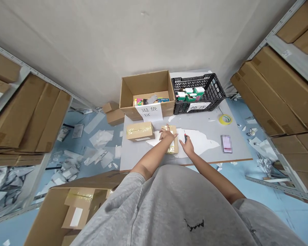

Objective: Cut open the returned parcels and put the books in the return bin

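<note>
My left hand (166,134) lies with spread fingers on a small cardboard parcel (172,149) wrapped in gold-glinting tape. My right hand (187,146) is just to its right and grips a small black cutter with a red tip (185,137), its point upward, apart from the parcel. The parcel sits on a white sheet (197,143) on a grey table (220,158). To the left lies a second taped carton (140,131). Behind my hands stand an open cardboard box (146,85) holding small packets and a black plastic crate (198,92) with green-and-white boxes.
A roll of yellow tape (225,119) and a blurred card (226,144) lie on the table. Metal shelves (287,85) with cartons flank both sides. Paper scraps litter the blue floor (284,212). An open carton (74,212) stands at lower left.
</note>
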Demonstrator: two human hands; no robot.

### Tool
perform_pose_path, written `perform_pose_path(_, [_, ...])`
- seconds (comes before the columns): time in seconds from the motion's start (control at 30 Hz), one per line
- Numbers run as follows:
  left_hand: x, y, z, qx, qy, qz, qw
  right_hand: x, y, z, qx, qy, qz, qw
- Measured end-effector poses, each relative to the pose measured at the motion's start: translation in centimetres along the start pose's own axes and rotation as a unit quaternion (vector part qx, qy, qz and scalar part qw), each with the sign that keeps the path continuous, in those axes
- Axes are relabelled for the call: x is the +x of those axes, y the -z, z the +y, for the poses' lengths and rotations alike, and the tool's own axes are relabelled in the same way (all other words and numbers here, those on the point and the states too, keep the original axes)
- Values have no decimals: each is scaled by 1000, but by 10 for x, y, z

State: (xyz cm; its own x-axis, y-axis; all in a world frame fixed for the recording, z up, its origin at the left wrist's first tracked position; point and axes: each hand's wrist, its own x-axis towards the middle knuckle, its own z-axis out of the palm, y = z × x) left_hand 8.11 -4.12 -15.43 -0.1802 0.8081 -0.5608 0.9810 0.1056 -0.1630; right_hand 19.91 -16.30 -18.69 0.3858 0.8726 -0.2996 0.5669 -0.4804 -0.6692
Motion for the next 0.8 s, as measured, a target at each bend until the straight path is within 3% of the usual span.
perform_pose_path(0.2, [14,-1,-26,59,-153,99,981,-18,-6,9,0,1,-47,999])
perform_pose_path(0.3, [17,-3,-33,28,-93,96,991,-22,-7,11,6,-16,-62,998])
perform_pose_path(0.4, [16,-5,-37,14,-11,69,997,-24,-8,13,39,-87,-98,991])
perform_pose_path(0.53, [7,-10,-49,31,-58,71,995,-26,-16,12,153,-212,-144,954])
perform_pose_path(0.67, [1,-17,-72,18,-174,104,979,-25,-21,9,217,-202,-104,950])
perform_pose_path(0.8, [0,-16,-91,12,-203,91,975,-5,-10,9,164,-150,-42,974])
